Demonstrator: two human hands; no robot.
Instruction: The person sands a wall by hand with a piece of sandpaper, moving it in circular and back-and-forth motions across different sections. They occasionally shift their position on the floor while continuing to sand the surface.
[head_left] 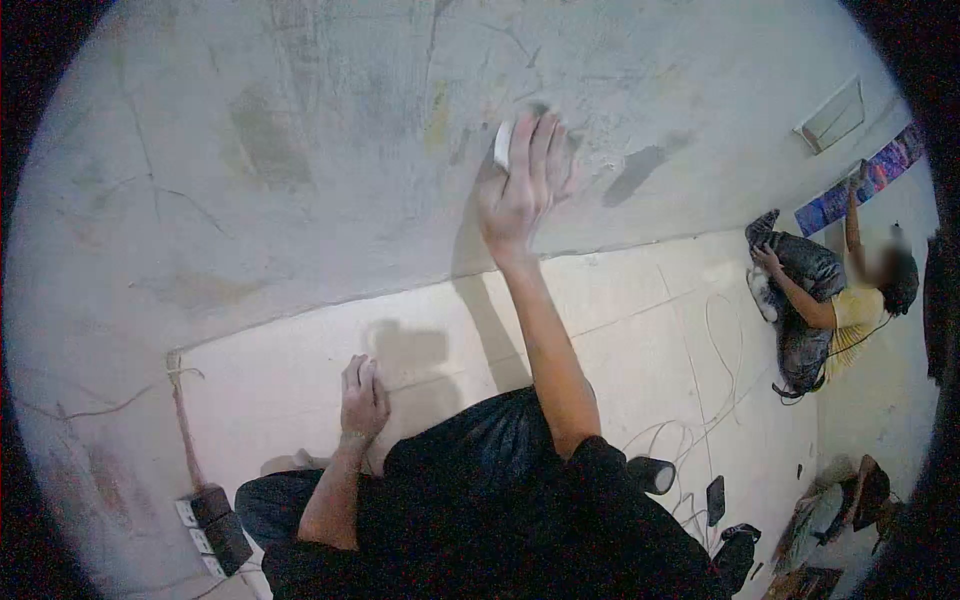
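Note:
My right hand [525, 180] presses against the grey wall [330, 210], with its fingers closed over a small white flat piece [502, 147]. Only the edge of that piece shows, beside the index finger. Dark damp-looking patches mark the plaster around the hand. Lower down, my left hand [365, 398] hovers over the pale floor [290, 370] near my knee, fingers curled. Its palm side is hidden, and I cannot tell what is inside it. A blocky shadow falls on the floor beside this hand.
At the right, another person [850, 300] sits on the floor, one hand at a colourful strip [870, 180] on the adjoining wall. White cables [690, 430], a dark cylinder [652, 474] and a phone-like black object [715, 500] lie right of me. Dark boxes [218, 530] stand at the lower left.

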